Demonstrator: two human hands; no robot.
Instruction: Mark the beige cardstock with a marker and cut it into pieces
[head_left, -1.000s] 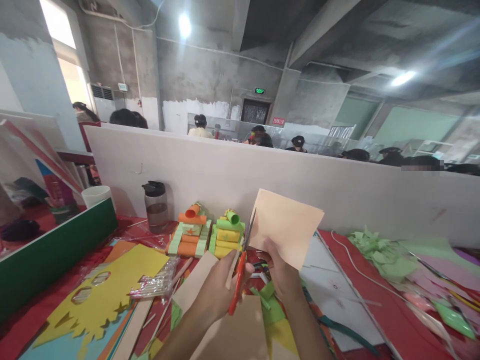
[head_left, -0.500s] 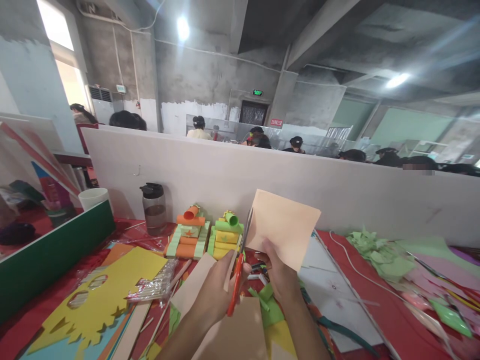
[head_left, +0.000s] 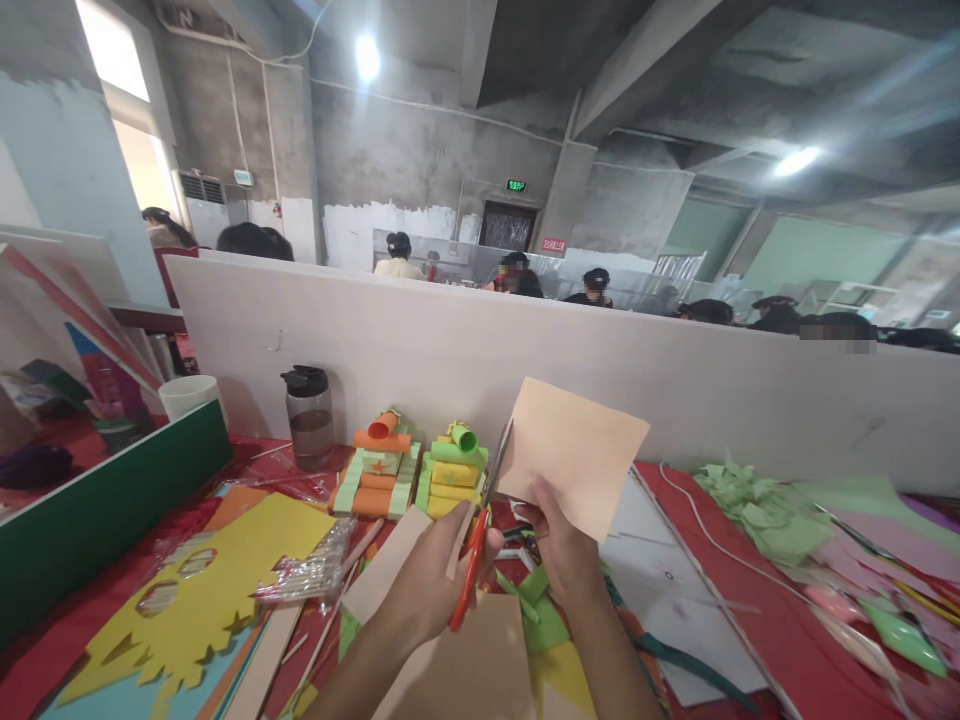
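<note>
Paper (head_left: 577, 455), a smooth peach sheet with straight edges, is held tilted above the red table (head_left: 780, 635), pinched by the right hand (head_left: 561, 540). The left hand (head_left: 424, 580) is wrapped around orange-handled scissors (head_left: 471, 570), their metal blades at the sheet's left edge. Beyond sit an orange model (head_left: 377, 482) and a yellow-green model (head_left: 454, 474), both with rolled tubes and ridged sides. A crinkled clear packet (head_left: 330, 560) contains pale sticks (head_left: 292, 590); a dark-lidded clear bottle (head_left: 309, 425) contains liquid (head_left: 310, 442).

A craft workshop: people (head_left: 400, 260) from ten to three o'clock, rough concrete wall (head_left: 390, 140) at eleven, cut yellow paper (head_left: 247, 550) at eight on the red counter (head_left: 802, 650).
</note>
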